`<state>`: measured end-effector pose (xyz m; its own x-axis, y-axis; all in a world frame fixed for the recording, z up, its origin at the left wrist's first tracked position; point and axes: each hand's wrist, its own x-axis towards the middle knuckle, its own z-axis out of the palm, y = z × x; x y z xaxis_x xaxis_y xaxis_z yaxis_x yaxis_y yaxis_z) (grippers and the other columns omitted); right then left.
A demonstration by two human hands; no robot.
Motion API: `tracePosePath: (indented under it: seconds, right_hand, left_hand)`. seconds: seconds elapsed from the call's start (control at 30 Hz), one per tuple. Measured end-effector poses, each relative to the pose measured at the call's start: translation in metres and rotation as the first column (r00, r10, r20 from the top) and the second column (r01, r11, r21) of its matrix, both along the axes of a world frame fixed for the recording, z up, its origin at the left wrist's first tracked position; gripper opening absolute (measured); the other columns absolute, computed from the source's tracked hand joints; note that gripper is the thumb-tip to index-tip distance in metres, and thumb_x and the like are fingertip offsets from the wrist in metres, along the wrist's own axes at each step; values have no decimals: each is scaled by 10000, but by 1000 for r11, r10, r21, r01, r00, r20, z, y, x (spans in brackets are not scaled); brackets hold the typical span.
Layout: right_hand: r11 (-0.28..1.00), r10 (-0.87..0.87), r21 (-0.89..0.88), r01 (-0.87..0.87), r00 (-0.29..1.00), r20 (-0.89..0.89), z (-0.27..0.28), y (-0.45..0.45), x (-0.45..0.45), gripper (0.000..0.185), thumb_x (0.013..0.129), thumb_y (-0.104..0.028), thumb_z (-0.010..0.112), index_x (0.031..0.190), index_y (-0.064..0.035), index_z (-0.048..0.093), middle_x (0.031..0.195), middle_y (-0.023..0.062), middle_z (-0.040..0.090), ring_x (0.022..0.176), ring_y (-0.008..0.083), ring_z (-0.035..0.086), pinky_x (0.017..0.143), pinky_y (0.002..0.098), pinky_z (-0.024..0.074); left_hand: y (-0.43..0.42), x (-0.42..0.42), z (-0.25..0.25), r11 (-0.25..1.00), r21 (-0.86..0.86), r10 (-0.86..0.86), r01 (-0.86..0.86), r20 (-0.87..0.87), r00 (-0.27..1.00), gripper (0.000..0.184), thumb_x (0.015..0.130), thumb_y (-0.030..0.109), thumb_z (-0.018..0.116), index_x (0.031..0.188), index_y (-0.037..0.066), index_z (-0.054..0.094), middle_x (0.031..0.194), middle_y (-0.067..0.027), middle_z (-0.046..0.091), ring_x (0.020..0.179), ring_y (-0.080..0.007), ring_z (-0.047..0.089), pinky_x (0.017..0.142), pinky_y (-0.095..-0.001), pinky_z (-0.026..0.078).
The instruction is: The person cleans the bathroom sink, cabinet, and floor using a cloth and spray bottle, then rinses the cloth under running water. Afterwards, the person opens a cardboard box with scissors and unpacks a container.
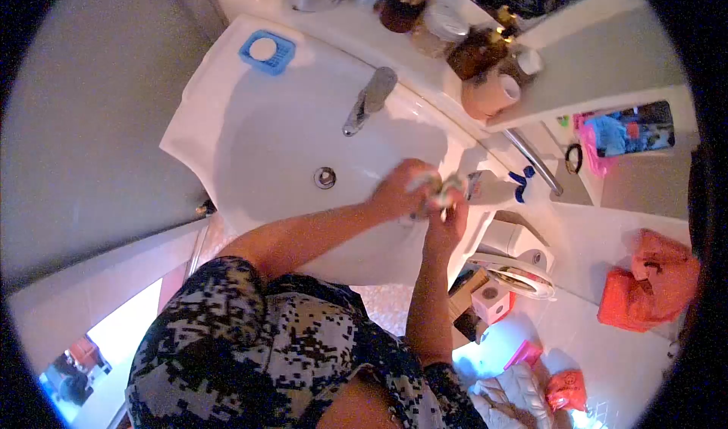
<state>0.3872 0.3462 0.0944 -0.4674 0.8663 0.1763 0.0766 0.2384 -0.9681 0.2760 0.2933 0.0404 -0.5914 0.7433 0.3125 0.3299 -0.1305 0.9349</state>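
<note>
My left hand [406,190] reaches over the right side of the white sink [265,156]. My right hand [450,215] is close beside it at the sink's right edge. Between the fingers of both hands is a small, pale, greenish-white thing [438,188], smeared by motion, whose kind I cannot make out. Both hands are closed around parts of it. The grey faucet [369,99] stands behind and to the left of my hands. A round metal drain [324,177] lies in the basin to their left.
A blue soap dish [279,56] with white soap [262,48] sits at the sink's back left corner. Bottles and jars [440,29] line the shelf behind. A phone [635,129] lies on the right ledge. Red bags [652,281] are at far right.
</note>
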Motion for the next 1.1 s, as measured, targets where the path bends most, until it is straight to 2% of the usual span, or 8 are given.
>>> tracePosePath:
  seconds: [0.1, 0.27, 0.37, 0.47, 0.6, 0.93, 1.03, 1.1]
  right_hand:
    - [922, -55, 388, 3, 991, 122, -25, 74, -58, 327, 780, -89, 651, 1080, -44, 530, 1139, 124, 521, 1033, 283, 485, 904, 417, 381]
    - [537, -477, 833, 134, 863, 169, -38, 129, -124, 371, 772, -30, 578, 1136, -16, 509, 1071, 148, 535, 962, 321, 508, 889, 420, 377]
    - [127, -289, 855, -503, 806, 517, -50, 117, -153, 508, 760, -20, 541, 1256, -24, 435, 1249, 155, 480, 1139, 309, 462, 964, 413, 354]
    - [411, -62, 471, -780, 492, 868, -38, 125, -209, 560, 763, -33, 511, 1313, -52, 404, 1336, 123, 436, 1225, 271, 418, 1021, 404, 325]
    - [356, 424, 413, -838, 539, 728, -6, 114, -245, 471, 779, -46, 513, 1249, -49, 474, 1291, 120, 480, 1170, 270, 465, 996, 384, 350]
    - [539, -151, 686, -488, 745, 649, -5, 126, -140, 321, 797, -51, 546, 1115, -29, 592, 1211, 122, 545, 1063, 290, 543, 932, 362, 399]
    - [962, 131, 215, -167, 976, 175, -3, 70, -131, 333, 775, -3, 503, 1088, -52, 604, 1209, 152, 524, 1007, 317, 558, 915, 344, 411]
    - [730, 253, 505, -461, 868, 427, 26, 31, -165, 328, 782, -25, 486, 1085, -69, 602, 1215, 171, 504, 994, 321, 557, 904, 349, 419]
  left_hand:
    - [-100, -63, -19, 953, -190, 233, -236, -39, 972, 397, 740, 149, 690, 1100, 73, 542, 1137, -134, 523, 1092, -310, 481, 951, -399, 380]
    - [-254, -174, -33, 649, -385, 315, -657, -650, 692, 403, 772, 136, 637, 1155, 84, 522, 1224, -147, 495, 1146, -346, 451, 977, -445, 360]
    - [-294, -210, -30, 611, -357, 370, -707, -660, 654, 384, 778, 138, 621, 1144, 84, 520, 1225, -159, 489, 1138, -355, 455, 966, -457, 364]
    - [-307, -216, -37, 542, -407, 294, -736, -728, 619, 391, 780, 169, 618, 1142, 67, 513, 1229, -171, 482, 1122, -357, 465, 941, -449, 386]
    - [-297, -213, -33, 546, -384, 281, -745, -753, 595, 409, 769, 196, 629, 1129, 40, 515, 1225, -173, 484, 1124, -357, 459, 938, -446, 386]
    - [-299, -217, -37, 550, -397, 253, -735, -759, 600, 349, 758, 213, 638, 1039, 26, 549, 1167, -182, 516, 1097, -373, 471, 936, -456, 386]
    - [-299, -218, -39, 560, -386, 259, -733, -759, 598, 337, 759, 211, 638, 1028, 26, 553, 1155, -185, 522, 1094, -373, 472, 936, -463, 383]
    - [-298, -217, -39, 554, -392, 261, -734, -756, 601, 332, 762, 213, 635, 1026, 27, 556, 1149, -187, 525, 1095, -373, 472, 936, -465, 381]
